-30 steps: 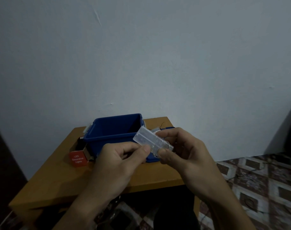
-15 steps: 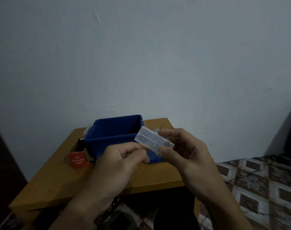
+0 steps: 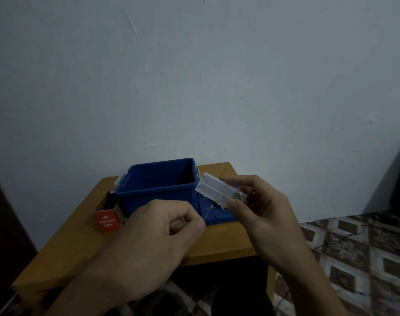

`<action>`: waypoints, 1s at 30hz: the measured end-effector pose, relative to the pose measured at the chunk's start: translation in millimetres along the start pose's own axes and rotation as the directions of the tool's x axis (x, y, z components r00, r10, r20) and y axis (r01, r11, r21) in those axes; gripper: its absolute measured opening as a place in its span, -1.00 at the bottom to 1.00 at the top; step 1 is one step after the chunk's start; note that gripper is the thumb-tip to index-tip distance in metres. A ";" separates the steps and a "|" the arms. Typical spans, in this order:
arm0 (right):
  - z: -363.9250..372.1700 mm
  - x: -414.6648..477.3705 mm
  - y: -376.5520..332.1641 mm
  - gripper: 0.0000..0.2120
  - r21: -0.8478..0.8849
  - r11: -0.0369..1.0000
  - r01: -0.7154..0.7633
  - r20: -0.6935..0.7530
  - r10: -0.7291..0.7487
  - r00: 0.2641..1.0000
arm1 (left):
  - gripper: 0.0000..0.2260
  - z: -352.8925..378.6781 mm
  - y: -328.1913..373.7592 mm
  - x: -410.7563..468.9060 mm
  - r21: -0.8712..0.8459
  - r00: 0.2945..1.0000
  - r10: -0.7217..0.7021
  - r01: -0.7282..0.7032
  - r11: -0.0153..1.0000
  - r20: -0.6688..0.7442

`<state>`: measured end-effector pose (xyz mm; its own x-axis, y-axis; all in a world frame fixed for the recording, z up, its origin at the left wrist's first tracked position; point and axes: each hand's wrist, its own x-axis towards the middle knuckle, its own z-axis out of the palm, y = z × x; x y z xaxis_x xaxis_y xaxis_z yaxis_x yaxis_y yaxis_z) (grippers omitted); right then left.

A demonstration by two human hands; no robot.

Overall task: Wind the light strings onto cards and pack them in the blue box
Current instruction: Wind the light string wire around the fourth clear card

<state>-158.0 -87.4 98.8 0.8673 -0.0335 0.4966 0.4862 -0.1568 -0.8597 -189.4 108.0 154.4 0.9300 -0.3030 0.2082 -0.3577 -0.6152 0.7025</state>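
Note:
An open blue box [image 3: 159, 192] stands at the back of a small wooden table [image 3: 219, 242]. My right hand [image 3: 260, 210] holds a clear plastic battery case [image 3: 217, 190] of a light string, tilted, just right of the box. A thin wire [image 3: 209, 209] runs from the case's lower end down to my left hand [image 3: 164, 226]. That hand is closed, pinching the wire between thumb and fingers in front of the box. No winding card is visible.
A red carton [image 3: 106, 221] labelled LED lights lies open at the box's left. The box's blue lid [image 3: 217, 215] lies flat to the right under the case. A wall stands close behind the table. Patterned floor tiles [image 3: 353, 247] with dark cables lie to the right.
My left hand has let go of the case's end and drawn down and left, pulling the thin wire out. My right hand has lifted the case slightly to the right.

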 end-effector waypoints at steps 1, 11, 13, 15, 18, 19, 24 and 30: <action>0.0 -0.1 0.3 -0.75 -0.015 1.000 -0.005 0.012 0.005 1.000 | -0.83 -2.6 2.5 -0.6 0.038 0.999 0.040 -0.040 0.998 0.006; -1.1 -3.4 -1.4 -0.83 -0.061 0.997 -0.051 0.296 0.067 0.953 | -0.84 -39.0 16.1 39.0 0.490 0.922 0.379 -0.365 0.792 0.075; -4.0 -3.4 -2.6 -0.82 0.000 0.996 -0.089 0.356 0.083 0.931 | -0.88 -42.3 15.1 52.0 0.460 0.924 0.359 -0.378 0.803 0.132; -6.1 -3.9 -3.7 -0.81 0.077 0.990 -0.121 0.410 0.079 0.909 | -0.90 -45.6 13.2 64.8 0.361 0.932 0.298 -0.356 0.862 0.208; -8.4 -4.9 -3.7 -0.77 0.229 0.958 -0.173 0.429 0.060 0.901 | -0.81 -47.8 6.9 80.8 0.098 0.910 0.197 -0.248 0.964 0.365; -9.1 -5.0 -3.5 -0.76 0.276 0.944 -0.179 0.424 0.048 0.904 | -0.77 -47.0 1.6 84.1 0.007 0.903 0.167 -0.185 0.983 0.395; -11.3 -2.7 -2.0 -0.72 0.418 0.892 -0.173 0.338 0.024 0.941 | -0.95 -24.1 -28.0 81.4 -0.380 0.919 0.099 0.059 0.923 0.382; -8.0 -1.1 0.4 -0.70 0.417 0.897 -0.143 0.241 0.043 0.970 | -0.90 15.8 -34.4 51.1 -0.755 0.971 0.071 0.129 0.642 0.226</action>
<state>-159.6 -95.4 98.8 0.8873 0.1989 0.4161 0.3567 0.2759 -0.8926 -131.0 102.2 130.1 0.8587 -0.5030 0.0985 -0.0461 0.1155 0.9922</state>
